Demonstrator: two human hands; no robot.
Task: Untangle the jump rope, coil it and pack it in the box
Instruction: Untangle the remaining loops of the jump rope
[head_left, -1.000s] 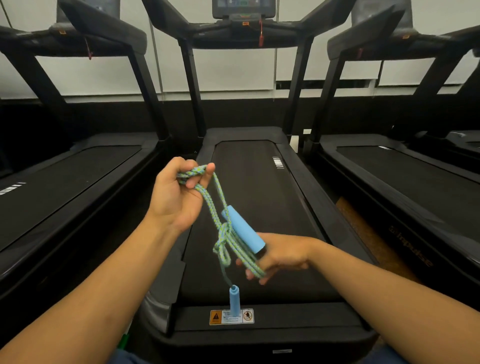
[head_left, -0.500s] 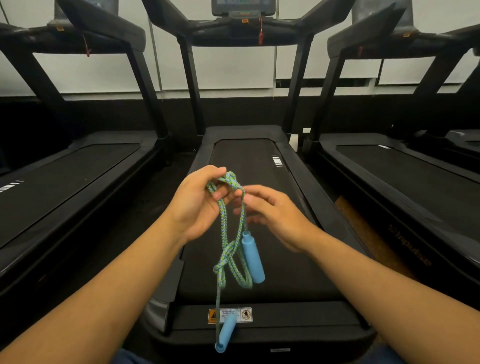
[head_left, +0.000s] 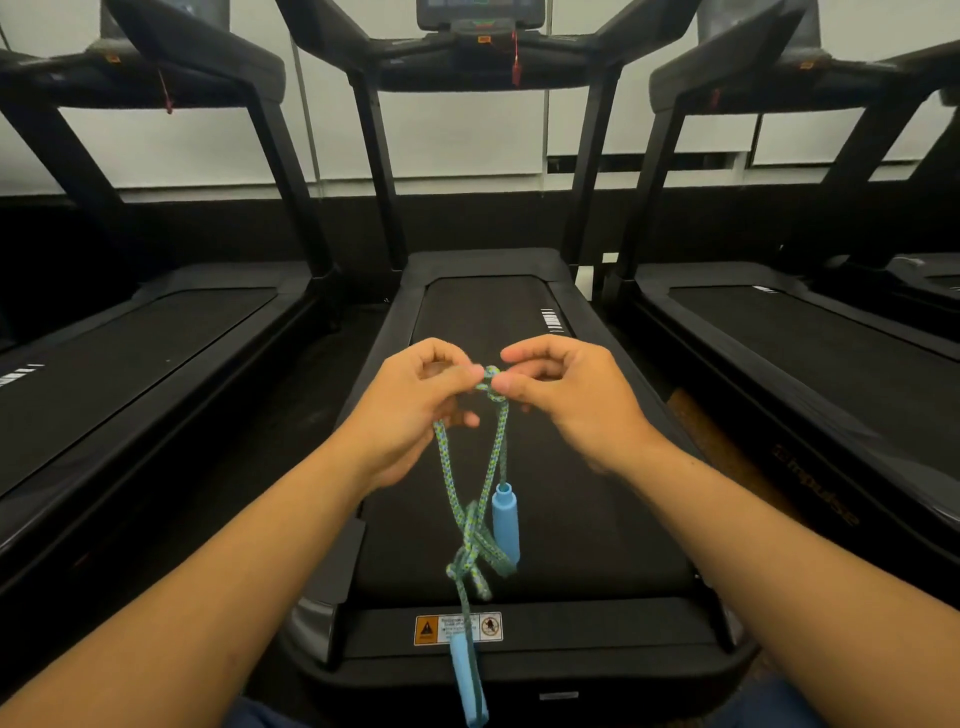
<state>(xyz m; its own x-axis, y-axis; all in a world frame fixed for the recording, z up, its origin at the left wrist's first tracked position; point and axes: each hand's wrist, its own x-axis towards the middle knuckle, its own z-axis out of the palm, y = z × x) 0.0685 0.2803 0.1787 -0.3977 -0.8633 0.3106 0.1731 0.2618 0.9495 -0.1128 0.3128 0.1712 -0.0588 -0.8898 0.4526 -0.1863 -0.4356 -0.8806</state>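
A green-and-blue braided jump rope (head_left: 470, 525) hangs tangled in front of me, over the treadmill belt. My left hand (head_left: 415, 410) and my right hand (head_left: 566, 395) meet at its top and both pinch a small knot (head_left: 491, 382) between thumb and fingers. Two strands drop from the knot to a second tangle (head_left: 472, 558) lower down. One light blue handle (head_left: 505, 519) hangs upright beside that tangle. The other blue handle (head_left: 467, 686) dangles lowest, near the bottom of the view. No box is in view.
A black treadmill (head_left: 524, 431) lies straight ahead, its rear end cover with a warning label (head_left: 457, 629) below the rope. Two more treadmills (head_left: 130, 353) (head_left: 810, 353) flank it, with narrow floor gaps between. Consoles and uprights rise at the back.
My right hand rose from the lower handle to the top of the rope and now pinches the knot opposite my left hand. The handles dropped and hang free.
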